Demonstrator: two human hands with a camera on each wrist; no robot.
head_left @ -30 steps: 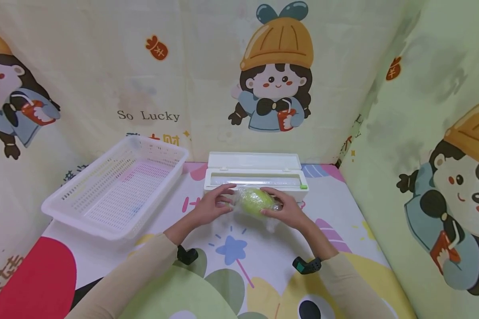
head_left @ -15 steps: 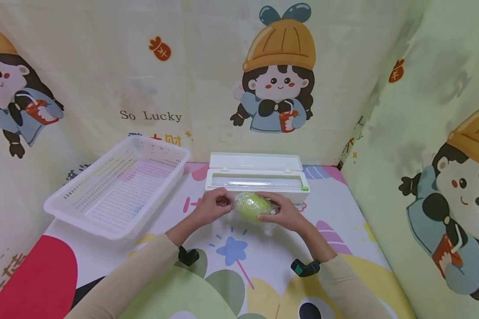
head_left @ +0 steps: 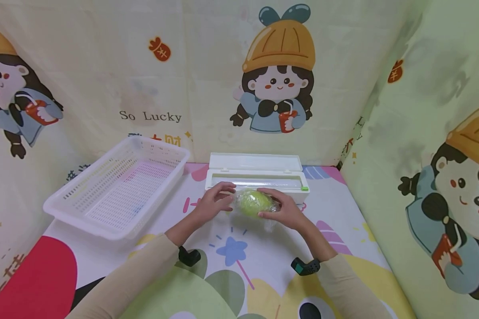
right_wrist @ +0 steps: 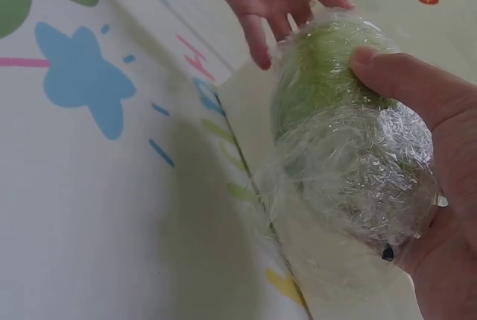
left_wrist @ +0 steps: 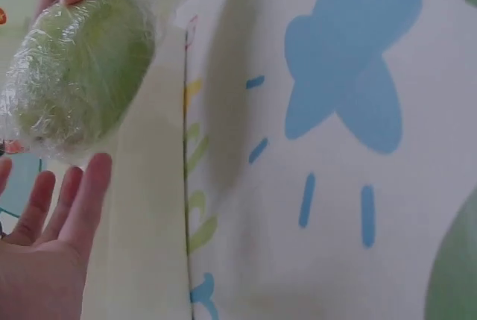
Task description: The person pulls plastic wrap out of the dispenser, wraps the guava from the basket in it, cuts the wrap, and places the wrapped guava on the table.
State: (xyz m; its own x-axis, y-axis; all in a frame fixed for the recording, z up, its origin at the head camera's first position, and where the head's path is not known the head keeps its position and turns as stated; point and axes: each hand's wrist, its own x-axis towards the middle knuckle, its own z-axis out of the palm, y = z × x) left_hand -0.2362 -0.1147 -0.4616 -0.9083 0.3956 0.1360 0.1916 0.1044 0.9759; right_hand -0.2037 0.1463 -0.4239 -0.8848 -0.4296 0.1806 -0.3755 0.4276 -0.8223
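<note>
A light green, oval fruit (head_left: 253, 203), looking like a mango and wrapped in crinkled cling film, is held up above the table in front of the dispenser. My right hand (head_left: 285, 211) grips it at its right end, the thumb (right_wrist: 373, 63) pressed on the film in the right wrist view. At the other end my left hand (head_left: 212, 204) has its fingers spread and loosely bent, the fingertips right at the film (left_wrist: 71, 59). Loose film hangs beneath the fruit. Behind it stands a white cling film dispenser (head_left: 259, 195), lid raised, with a clear roll inside.
A white perforated basket (head_left: 115, 230) stands at the left on the patterned tablecloth (head_left: 207, 283). Printed fabric walls (head_left: 207, 66) close in the back and both sides. A small green slider (head_left: 304, 188) sits at the dispenser's right end.
Half a second ago my left fingers were pinched together at the fruit's left end; now they are spread. My right hand has kept its grip, and the fruit has barely moved.
</note>
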